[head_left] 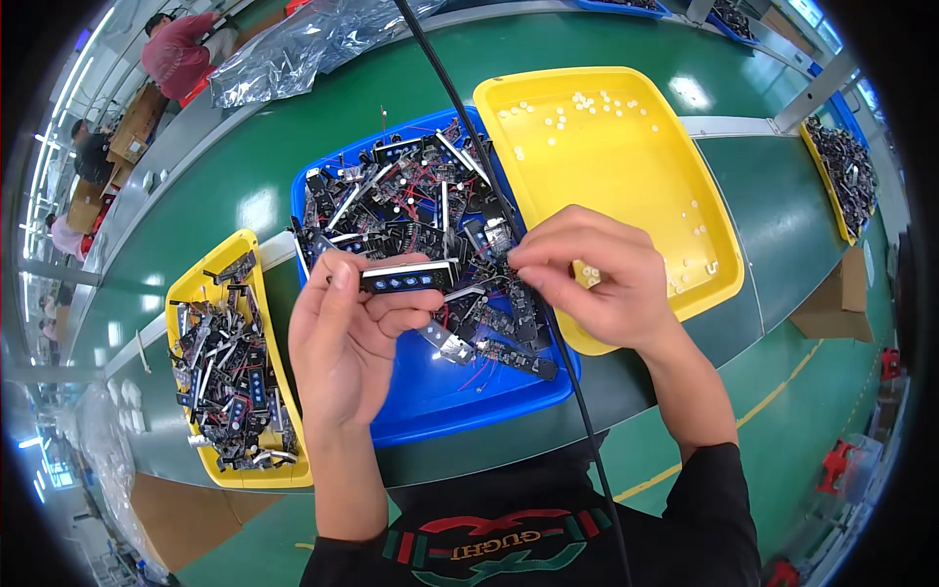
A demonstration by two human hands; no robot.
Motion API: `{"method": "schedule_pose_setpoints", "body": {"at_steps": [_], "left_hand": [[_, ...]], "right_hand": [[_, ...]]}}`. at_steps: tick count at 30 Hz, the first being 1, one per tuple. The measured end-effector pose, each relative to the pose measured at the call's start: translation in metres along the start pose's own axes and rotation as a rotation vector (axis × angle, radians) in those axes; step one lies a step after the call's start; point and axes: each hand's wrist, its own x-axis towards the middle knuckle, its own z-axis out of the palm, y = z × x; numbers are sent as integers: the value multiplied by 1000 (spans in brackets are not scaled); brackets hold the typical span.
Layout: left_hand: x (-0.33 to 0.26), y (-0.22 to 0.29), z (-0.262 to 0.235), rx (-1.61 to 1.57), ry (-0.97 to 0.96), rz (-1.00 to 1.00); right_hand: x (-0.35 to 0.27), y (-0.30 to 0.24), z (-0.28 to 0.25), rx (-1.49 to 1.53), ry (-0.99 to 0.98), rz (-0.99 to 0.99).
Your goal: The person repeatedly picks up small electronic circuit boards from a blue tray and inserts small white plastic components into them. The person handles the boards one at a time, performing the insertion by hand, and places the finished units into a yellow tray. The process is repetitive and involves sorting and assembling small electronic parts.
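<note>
My left hand (340, 347) holds a small black circuit board module (403, 278) between thumb and fingers. The module has a white strip along its top edge and a row of bluish square parts on its face. To its right, my right hand (611, 279) is closed in a pinch, apart from the module; whatever is between its fingertips is too small to make out. Both hands are above a blue tray (460, 419) heaped with similar boards, red wires and white strips. Under and beyond the right hand lies a yellow tray (587, 186) with scattered small white discs (590, 101).
A narrower yellow tray (296, 440) full of boards stands at the left. A black cable (452, 90) hangs across the view between the trays. Clear plastic sheeting (293, 54) lies on the far green table. Cardboard boxes (836, 298) stand at right; several people are at the far left.
</note>
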Motion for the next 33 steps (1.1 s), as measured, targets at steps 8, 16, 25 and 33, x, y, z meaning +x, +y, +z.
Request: {"method": "schedule_pose_setpoints", "body": {"at_steps": [8, 16, 25, 33], "left_hand": [[-6, -25, -14, -450, -145, -208], [-6, -31, -12, -727, -288, -270], [-6, -33, -7, -797, -430, -213], [0, -22, -21, -922, -275, -187]], "right_hand": [[-4, -6, 14, 252, -74, 192], [-8, -3, 22, 316, -92, 171], [-10, -12, 24, 512, -159, 240], [-6, 8, 21, -59, -139, -16]]}}
